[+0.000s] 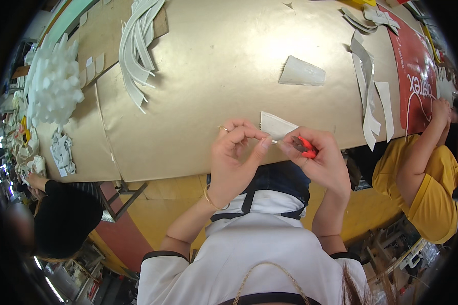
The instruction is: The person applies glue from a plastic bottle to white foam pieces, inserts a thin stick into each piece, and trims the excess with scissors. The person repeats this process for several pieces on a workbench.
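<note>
Near the front edge of the table, my left hand (pixel 234 160) pinches one end of a tiny white strip (pixel 275 142) between thumb and forefinger. The fingers of my right hand (pixel 326 165) meet its other end. Tucked in that right hand is a small cutting tool with red handles (pixel 306 147), perhaps snips; its blades are mostly hidden. Just beyond my hands lies a white tapered flat piece (pixel 279 123), partly covered by the right hand. Farther off rests a grey-white tapered piece (pixel 303 72) with one jagged short edge.
A gold-coloured table (pixel 198 91) spans the view. Long white strips (pixel 137 51) lie at far left, beside a heap of white knobbly pieces (pixel 53 81). Curved strips (pixel 365 86) and a red bag (pixel 414 66) are at right. A person in yellow (pixel 417 188) and one in black (pixel 68 218) flank me.
</note>
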A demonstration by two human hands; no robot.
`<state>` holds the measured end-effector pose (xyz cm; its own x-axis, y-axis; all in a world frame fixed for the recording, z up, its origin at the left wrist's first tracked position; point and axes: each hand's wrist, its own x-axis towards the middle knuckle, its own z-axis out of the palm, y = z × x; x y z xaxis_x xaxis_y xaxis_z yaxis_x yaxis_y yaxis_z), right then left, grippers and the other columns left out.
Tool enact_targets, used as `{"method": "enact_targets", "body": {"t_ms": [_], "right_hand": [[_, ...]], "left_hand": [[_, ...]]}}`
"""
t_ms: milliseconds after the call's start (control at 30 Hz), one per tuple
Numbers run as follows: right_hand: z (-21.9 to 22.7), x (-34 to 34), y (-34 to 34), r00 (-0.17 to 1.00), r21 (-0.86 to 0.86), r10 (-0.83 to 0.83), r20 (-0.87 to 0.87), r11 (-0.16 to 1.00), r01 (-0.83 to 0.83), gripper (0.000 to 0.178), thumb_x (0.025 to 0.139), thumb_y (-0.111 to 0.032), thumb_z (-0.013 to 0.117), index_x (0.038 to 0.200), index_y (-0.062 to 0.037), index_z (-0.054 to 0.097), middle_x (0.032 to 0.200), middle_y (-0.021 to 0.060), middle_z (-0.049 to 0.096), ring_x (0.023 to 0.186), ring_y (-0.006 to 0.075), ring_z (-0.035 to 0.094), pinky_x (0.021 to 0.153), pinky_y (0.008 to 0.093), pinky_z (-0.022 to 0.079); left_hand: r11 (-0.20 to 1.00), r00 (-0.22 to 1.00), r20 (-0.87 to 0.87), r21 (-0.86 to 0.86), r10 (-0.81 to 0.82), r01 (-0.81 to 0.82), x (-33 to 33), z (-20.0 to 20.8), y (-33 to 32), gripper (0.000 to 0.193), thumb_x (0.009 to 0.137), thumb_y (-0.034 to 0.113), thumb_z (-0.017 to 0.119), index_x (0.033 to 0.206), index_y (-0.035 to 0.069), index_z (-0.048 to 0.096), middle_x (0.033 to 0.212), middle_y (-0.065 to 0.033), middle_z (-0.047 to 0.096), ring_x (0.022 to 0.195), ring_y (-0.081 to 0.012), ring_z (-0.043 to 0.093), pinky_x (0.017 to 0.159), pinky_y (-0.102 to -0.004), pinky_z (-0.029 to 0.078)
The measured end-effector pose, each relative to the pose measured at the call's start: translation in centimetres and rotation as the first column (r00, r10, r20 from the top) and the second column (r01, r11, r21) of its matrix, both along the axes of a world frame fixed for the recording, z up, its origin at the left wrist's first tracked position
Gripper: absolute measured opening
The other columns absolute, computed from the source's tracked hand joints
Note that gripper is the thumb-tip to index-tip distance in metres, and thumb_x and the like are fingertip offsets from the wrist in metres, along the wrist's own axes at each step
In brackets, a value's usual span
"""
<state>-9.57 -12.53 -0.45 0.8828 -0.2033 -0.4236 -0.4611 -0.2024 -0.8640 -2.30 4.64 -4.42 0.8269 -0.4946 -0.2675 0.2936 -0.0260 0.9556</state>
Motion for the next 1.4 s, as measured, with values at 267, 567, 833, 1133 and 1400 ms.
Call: {"method": "enact_targets", "body": {"t_ms": [267,567,833,1133,1400], "right_hand": [[-2.1,1.4,0.2,0.993,-0.288,-0.120,-0.016,0.951,0.110,0.019,0.087,-0.014,0.070,0.080,0.0019,0.062,0.057,0.0020,0.041,0.057,0.0094,0.036,0.052,0.0270,0.033],[-1.8,2.9,0.6,0.977,-0.436,-0.116,-0.178,0.900,0.027,0.018,0.082,-0.019,0.069,0.084,-0.0007,0.068,0.064,0.0166,0.060,0.062,0.0350,0.061,0.060,0.0413,0.046],[-1.9,3.1,0.7,0.969,-0.452,-0.136,-0.205,0.891,0.029,0.019,0.081,-0.020,0.069,0.081,-0.0008,0.068,0.061,0.0164,0.060,0.061,0.0355,0.061,0.059,0.0415,0.046],[-2.5,3.0,1.1,0.981,-0.481,-0.173,-0.093,0.870,0.108,0.026,0.082,-0.020,0.073,0.072,0.0016,0.063,0.051,0.0096,0.044,0.048,0.0198,0.038,0.051,0.0342,0.035],[-2.7,3.0,1.0,0.982,-0.500,-0.169,-0.086,0.860,0.104,0.024,0.081,-0.022,0.073,0.074,-0.0005,0.066,0.052,0.0101,0.050,0.048,0.0226,0.044,0.052,0.0351,0.039]], "left_hand": [[0.834,0.726,0.676,0.468,-0.125,-0.293,1.7,-2.1,-1.1,0.009,0.075,0.019,0.080,0.082,0.016,0.075,0.102,-0.0052,0.055,0.097,-0.0221,0.051,0.090,-0.0390,0.032],[0.808,0.720,0.685,0.484,-0.110,-0.337,2.0,-3.3,-1.2,0.009,0.074,0.020,0.081,0.081,0.018,0.075,0.099,-0.0026,0.056,0.098,-0.0209,0.051,0.090,-0.0382,0.030],[0.801,0.713,0.691,0.490,-0.117,-0.343,2.1,-3.4,-1.3,0.010,0.073,0.019,0.082,0.081,0.019,0.075,0.099,-0.0018,0.056,0.098,-0.0207,0.051,0.089,-0.0381,0.029],[0.791,0.688,0.716,0.489,-0.123,-0.368,2.1,-3.6,-1.4,0.011,0.073,0.019,0.081,0.081,0.019,0.074,0.100,-0.0012,0.057,0.098,-0.0217,0.051,0.090,-0.0382,0.030],[0.766,0.551,0.806,0.491,-0.218,-0.416,1.2,-3.1,-0.3,0.034,0.080,0.014,0.071,0.114,0.012,0.066,0.117,-0.0040,0.061,0.108,-0.0233,0.053,0.097,-0.0396,0.031]]}}
